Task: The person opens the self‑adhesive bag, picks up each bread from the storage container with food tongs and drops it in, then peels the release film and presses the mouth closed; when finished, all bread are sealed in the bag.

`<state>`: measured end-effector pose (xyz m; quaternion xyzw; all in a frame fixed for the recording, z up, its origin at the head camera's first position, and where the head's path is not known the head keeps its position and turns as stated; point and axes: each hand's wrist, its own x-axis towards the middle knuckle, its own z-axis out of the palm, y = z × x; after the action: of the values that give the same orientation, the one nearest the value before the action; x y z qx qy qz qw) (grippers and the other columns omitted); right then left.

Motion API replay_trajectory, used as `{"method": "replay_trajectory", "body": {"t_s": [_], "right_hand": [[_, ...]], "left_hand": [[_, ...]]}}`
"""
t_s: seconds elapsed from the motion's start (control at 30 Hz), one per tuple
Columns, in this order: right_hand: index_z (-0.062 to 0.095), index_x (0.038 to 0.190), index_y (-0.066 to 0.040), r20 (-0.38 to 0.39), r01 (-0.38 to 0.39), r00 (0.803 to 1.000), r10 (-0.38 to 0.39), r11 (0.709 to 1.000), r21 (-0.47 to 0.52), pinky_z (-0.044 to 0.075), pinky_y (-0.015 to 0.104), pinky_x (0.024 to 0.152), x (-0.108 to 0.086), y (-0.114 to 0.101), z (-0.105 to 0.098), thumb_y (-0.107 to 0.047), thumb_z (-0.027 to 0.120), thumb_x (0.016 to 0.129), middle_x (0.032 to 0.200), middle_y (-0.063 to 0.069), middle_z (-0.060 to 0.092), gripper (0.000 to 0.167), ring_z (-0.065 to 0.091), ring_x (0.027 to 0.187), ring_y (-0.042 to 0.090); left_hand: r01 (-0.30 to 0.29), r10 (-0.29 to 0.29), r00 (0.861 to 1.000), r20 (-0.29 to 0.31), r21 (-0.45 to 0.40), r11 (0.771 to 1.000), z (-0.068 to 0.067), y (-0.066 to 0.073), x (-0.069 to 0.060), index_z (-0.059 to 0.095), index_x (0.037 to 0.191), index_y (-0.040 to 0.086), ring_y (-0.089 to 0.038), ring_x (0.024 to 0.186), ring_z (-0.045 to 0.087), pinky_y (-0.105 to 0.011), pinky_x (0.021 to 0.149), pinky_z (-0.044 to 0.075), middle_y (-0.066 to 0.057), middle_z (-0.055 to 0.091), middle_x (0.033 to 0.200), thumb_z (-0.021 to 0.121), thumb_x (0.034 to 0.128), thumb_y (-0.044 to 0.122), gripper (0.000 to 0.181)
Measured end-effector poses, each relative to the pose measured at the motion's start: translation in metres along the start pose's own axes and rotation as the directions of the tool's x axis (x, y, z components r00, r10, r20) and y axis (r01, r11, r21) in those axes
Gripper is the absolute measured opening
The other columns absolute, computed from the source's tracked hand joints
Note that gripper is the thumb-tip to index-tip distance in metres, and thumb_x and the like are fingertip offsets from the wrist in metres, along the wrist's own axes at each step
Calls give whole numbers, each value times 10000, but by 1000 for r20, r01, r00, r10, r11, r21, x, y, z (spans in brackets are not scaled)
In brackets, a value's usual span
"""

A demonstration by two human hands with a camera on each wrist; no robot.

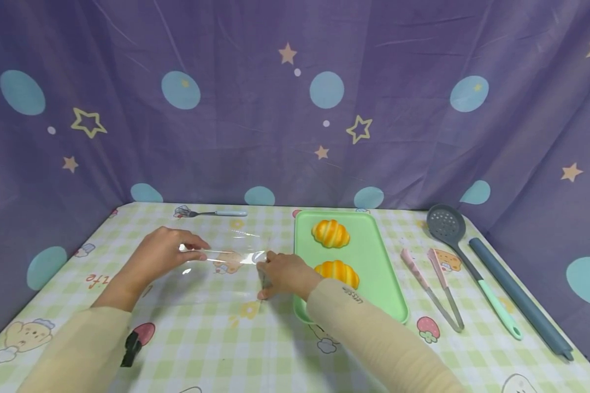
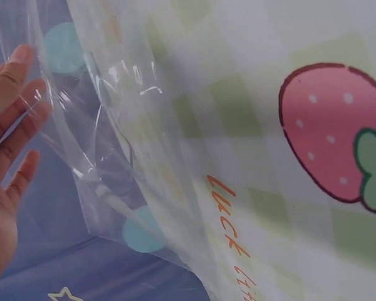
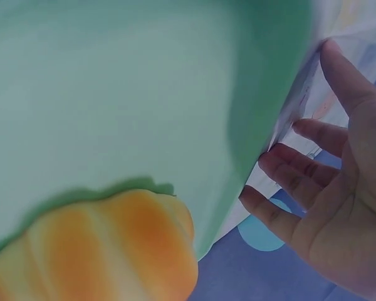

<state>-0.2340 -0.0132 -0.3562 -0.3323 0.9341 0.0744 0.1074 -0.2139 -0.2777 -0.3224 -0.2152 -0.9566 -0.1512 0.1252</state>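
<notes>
2 cream sleeves (image 1: pixel 388 339) reached over a checked tablecloth (image 1: pixel 201 355). Left hand (image 1: pixel 169 248) pinched clear plastic (image 1: pixel 248 257), which spanned the gap to the right hand (image 1: pixel 290 273), its fingers spread, touching the plastic beside a green tray (image 1: pixel 373 297) holding 2 croissants (image 1: pixel 331 233).

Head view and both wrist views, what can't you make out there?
Head: part of the nearer croissant, behind the right sleeve.
Head: full outline of the clear plastic, see-through against the tablecloth.
Left wrist: strawberry print, cut by right edge.
Right wrist: green tray, cut by picture edges.
</notes>
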Motion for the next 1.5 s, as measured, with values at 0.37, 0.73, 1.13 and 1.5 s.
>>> {"method": "replay_trajectory", "body": {"t_s": [0.37,0.73,1.13,1.5], "right_hand": [[460,1547,-217,-31,47,998,-46,998,39,505,365,1017,-6,6,-6,-549,703,920,1461,56,548,750,619,1212,236],[600,1444,-198,-163,170,975,-154,981,95,537,367,943,-27,31,-17,-379,687,989,1280,45,660,497,651,1120,223],[662,1368,-149,-346,241,926,-149,941,239,569,327,838,-59,67,-28,-286,686,1001,1234,52,670,392,689,928,199],[715,1281,-145,-537,309,838,-95,894,324,550,362,895,-88,93,-17,-327,675,1003,1164,0,684,334,650,1023,171]], "left_hand": [[33,-33,999,40,1,999,1,-2,0,830,992,150,-175,797,680,-404,692,535,6,772,918,840,845,227,166],[58,-55,997,49,-53,997,4,-3,-1,832,993,150,-140,782,661,-344,644,494,95,745,834,830,861,261,172],[43,-39,997,60,-62,997,4,-2,0,831,1023,155,-158,810,665,-351,659,503,40,770,922,819,871,239,173],[66,-59,996,71,-102,993,6,-2,2,830,1027,155,-157,807,663,-322,636,492,51,770,901,815,876,243,175]]}}
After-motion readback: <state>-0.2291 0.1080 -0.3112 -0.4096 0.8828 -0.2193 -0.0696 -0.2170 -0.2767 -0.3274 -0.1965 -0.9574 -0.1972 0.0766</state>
